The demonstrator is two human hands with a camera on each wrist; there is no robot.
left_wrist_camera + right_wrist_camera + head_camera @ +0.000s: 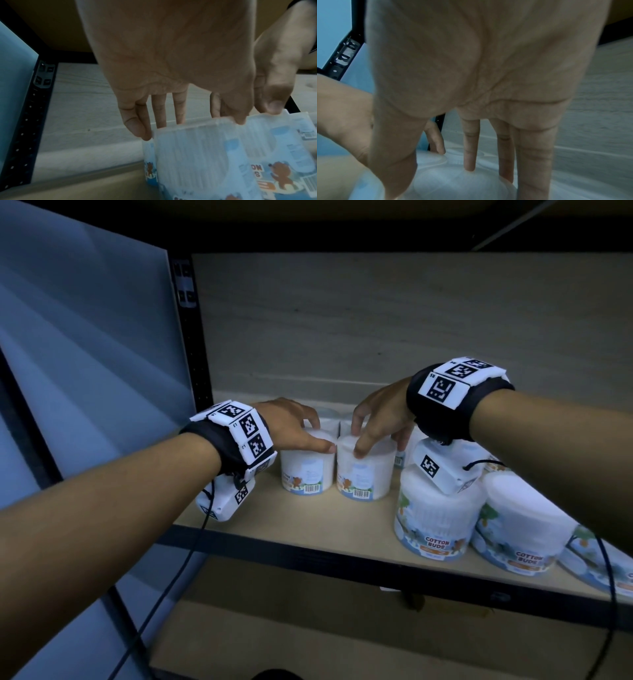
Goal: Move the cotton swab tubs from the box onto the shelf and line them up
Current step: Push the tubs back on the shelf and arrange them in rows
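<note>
Two white cotton swab tubs with bear labels stand side by side on the wooden shelf (267,522). My left hand (317,433) grips the left tub (305,474) from above, thumb on the front rim and fingers behind the lid. My right hand (370,436) grips the right tub (366,477) the same way. The two tubs touch. The left wrist view shows the left hand (171,119) over its tub (205,155). In the right wrist view the right hand's fingers (469,159) reach down round a lid (453,182). The box is out of sight.
More tubs stand behind the pair (329,416). Larger "Cotton Buds" tubs (438,518) (524,535) fill the front right of the shelf under my right wrist. A black shelf post (191,337) and a blue-grey panel (85,337) close the left side. A lower shelf (308,628) lies beneath.
</note>
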